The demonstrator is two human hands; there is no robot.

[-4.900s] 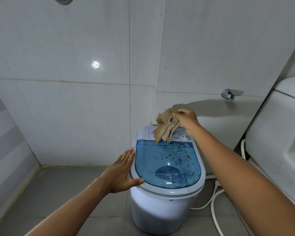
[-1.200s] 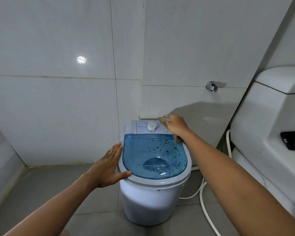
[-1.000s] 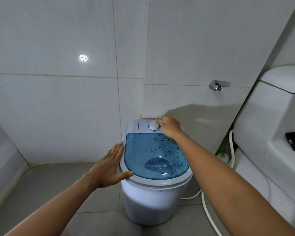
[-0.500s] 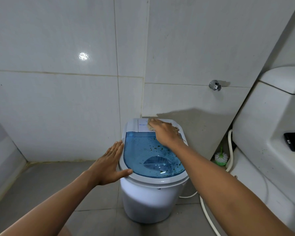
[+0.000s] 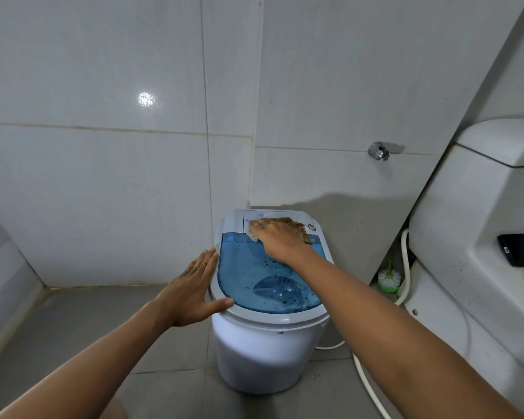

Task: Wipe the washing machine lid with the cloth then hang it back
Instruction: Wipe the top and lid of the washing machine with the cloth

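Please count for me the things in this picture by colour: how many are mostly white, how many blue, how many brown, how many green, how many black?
White: 3, the washer body, the toilet, the hose
Blue: 1, the lid
Brown: 1, the cloth
Green: 1, the brush
Black: 1, the phone
Total: 7

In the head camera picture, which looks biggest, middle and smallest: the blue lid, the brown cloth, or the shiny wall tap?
1. Blue lid, by far the largest.
2. Brown cloth, partly hidden under the right hand.
3. Wall tap, smallest, though it sits farther from the camera, so its true size is unsure.
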